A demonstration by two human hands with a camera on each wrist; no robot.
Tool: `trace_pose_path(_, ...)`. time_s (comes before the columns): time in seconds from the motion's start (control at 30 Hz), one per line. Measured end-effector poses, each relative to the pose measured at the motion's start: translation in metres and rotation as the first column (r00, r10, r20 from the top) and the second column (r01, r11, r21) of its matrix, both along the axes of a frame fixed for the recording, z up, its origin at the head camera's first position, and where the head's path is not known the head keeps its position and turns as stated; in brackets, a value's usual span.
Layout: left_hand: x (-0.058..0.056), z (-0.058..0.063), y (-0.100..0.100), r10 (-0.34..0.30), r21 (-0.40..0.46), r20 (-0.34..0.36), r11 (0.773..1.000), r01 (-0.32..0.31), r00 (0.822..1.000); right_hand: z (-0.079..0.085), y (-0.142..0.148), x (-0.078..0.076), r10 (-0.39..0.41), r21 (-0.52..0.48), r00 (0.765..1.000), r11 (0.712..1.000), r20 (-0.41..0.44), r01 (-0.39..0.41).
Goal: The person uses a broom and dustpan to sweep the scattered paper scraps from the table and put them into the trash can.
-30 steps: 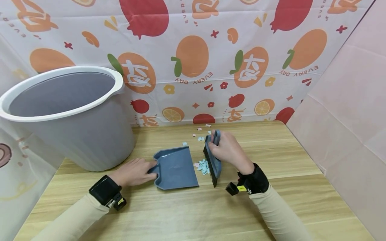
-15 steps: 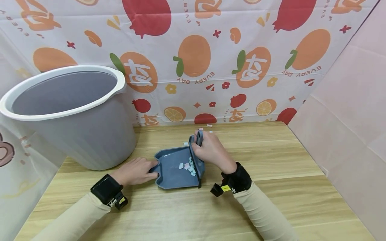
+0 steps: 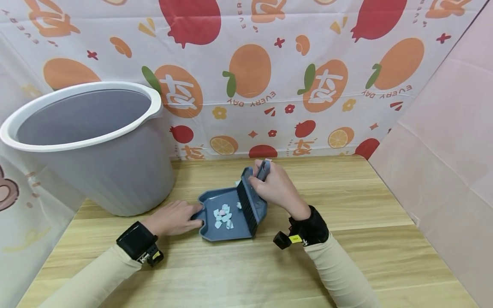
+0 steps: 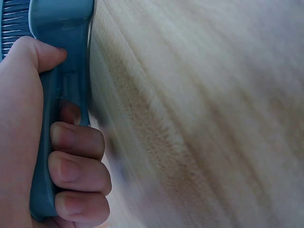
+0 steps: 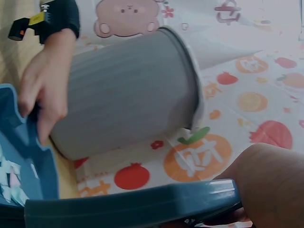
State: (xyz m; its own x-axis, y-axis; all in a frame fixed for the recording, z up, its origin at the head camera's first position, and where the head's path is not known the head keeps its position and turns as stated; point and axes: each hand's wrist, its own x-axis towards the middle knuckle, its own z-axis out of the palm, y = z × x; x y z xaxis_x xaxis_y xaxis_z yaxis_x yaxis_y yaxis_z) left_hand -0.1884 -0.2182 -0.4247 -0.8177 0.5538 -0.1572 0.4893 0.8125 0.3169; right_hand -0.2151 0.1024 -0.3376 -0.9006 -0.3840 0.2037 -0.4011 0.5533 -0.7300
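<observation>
My right hand [image 3: 275, 186] grips the handle of a grey-blue hand brush [image 3: 257, 203] in the head view. The brush leans over the open front edge of the dustpan [image 3: 240, 230], its dark bristles facing into the pan. On the left, my left hand [image 3: 177, 218] holds the dustpan's short handle between thumb and fingers, the pan flat on the table. Pale blue paper scraps [image 3: 223, 217], one pinkish, lie in the pan. The left wrist view has curled fingers [image 4: 78, 173] round a brush handle [image 4: 42, 178]. In the right wrist view the brush handle [image 5: 133, 204] crosses the bottom.
A large grey bin [image 3: 127, 179] with a white rim stands at the left, behind my left hand. Behind the pan, a scrap [image 3: 237, 183] shows beside the brush on the wooden table [image 3: 215, 278]. A fruit-print cloth [image 3: 246, 124] hangs along the back edge.
The brush has moved left from beside the dustpan onto its front edge, and its bristles have tipped up toward the pan. The scraps have gone from the table into the pan. My left hand stays put.
</observation>
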Motion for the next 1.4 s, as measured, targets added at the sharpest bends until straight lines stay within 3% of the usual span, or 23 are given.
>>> trace_pose_path(0.17, 0.000, 0.000, 0.001, 0.003, -0.006, 0.006, 1.000, -0.002, 1.000, 0.004, 0.015, -0.004, -0.034, -0.010, 0.999, 0.999, 0.003, 0.034)
trace_pose_path(0.6, -0.001, -0.001, -0.001, 0.005, -0.014, 0.034, 1.000, -0.005, 0.999, -0.005, 0.036, -0.008, -0.064, 0.102, 0.997, 0.992, -0.046, 0.068)
trace_pose_path(0.87, -0.002, -0.001, 0.000, 0.008, -0.018, 0.033, 1.000, -0.008, 0.999, -0.015, 0.020, -0.008, -0.018, 0.125, 1.000, 0.992, 0.010, 0.016)
trace_pose_path(1.27, -0.002, -0.001, 0.001, 0.006, -0.019, 0.030, 1.000, -0.005, 1.000, -0.022, -0.003, -0.005, 0.069, 0.038, 0.997, 0.997, -0.032, -0.068)
trace_pose_path(1.4, -0.002, -0.001, 0.001, 0.000, -0.023, 0.023, 1.000, 0.001, 1.000, -0.025, -0.005, -0.004, 0.112, -0.027, 0.994, 0.993, -0.012, -0.113)
